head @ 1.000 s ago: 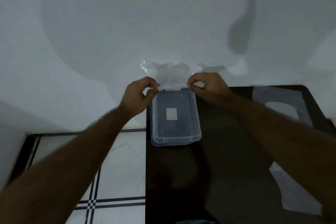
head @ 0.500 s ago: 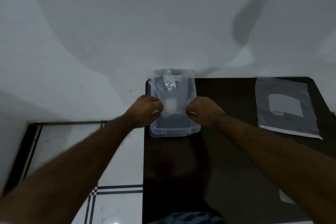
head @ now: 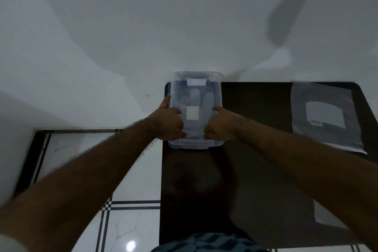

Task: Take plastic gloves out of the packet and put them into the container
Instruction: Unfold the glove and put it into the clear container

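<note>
A clear plastic container (head: 217, 80) sits at the far left corner of the dark table (head: 255, 170). A thin transparent plastic glove (head: 194, 98) lies flat inside it, fingers pointing away from me. My left hand (head: 170, 124) and my right hand (head: 219, 126) are both low in the near half of the container, fingers pinched on the glove's cuff edge at either side. The clear packet (head: 325, 116), with a white label, lies flat at the far right of the table.
A white wall rises right behind the table's far edge. White tiled floor with dark lines shows left of the table. Another pale sheet (head: 327, 217) lies near the table's right front, partly under my right forearm.
Both hands brought the glove from above the container's far rim down and towards me, spreading it flat inside the container. The view has tilted so the packet shows fully.
</note>
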